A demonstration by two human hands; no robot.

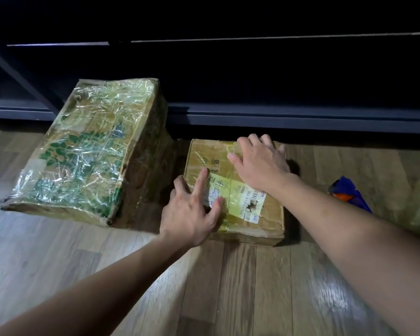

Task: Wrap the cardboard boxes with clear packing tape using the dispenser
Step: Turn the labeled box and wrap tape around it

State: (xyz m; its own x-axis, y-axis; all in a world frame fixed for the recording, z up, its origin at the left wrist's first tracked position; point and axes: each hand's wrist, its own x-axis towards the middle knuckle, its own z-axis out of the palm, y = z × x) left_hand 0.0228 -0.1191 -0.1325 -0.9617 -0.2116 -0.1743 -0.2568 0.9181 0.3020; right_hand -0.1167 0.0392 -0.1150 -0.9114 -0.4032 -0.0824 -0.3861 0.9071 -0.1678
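Pressing flat, both hands — left hand (189, 209), right hand (260, 163) — lie open-fingered atop the small cardboard box (264, 214).

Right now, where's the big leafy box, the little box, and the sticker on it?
big leafy box (83, 151): head view, middle of its taped top.
little box (270, 215): head view, bare cardboard by its near right corner.
sticker (238, 191): head view, its middle.

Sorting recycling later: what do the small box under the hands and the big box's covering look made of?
Small box: brown cardboard, matte, with crushed edges and a paper label. Big box covering: probably clear plastic tape, glossy; wrinkles catch white glare over the green print.
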